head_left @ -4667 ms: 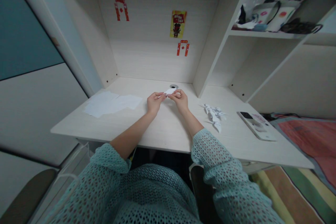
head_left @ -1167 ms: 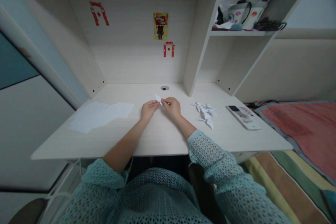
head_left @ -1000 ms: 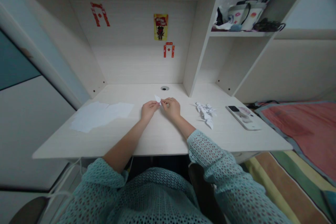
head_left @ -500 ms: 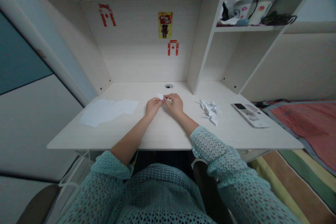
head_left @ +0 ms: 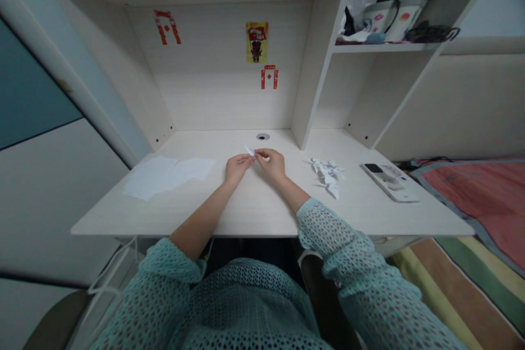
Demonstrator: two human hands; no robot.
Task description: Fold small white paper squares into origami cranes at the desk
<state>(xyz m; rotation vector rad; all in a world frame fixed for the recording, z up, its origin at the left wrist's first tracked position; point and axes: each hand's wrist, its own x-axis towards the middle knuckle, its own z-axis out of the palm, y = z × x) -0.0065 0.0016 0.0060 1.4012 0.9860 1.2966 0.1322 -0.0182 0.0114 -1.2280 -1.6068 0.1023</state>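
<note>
Between my hands is a small folded piece of white paper [head_left: 250, 150], its pointed end sticking up past the fingertips. My left hand [head_left: 238, 168] pinches it from the left, fingers closed. My right hand [head_left: 271, 163] grips it from the right with thumb and forefinger. Most of the paper is hidden by the fingers. To the left, flat white paper sheets [head_left: 164, 176] lie overlapping on the desk. Right of my hands sits a small heap of folded white paper pieces [head_left: 327, 174], several with thin pointed ends.
A phone in a pale case [head_left: 389, 182] lies on the desk [head_left: 262, 213] at the right. White cups [head_left: 404, 16] with scissors and pens stand on the shelf above. A round cable hole [head_left: 263, 136] is at the back. Striped bedding [head_left: 459, 268] is at far right.
The paper's visible tip looks narrower and more turned than before. Both hands keep their pinch at nearly the same spot, and the head view has shifted slightly.
</note>
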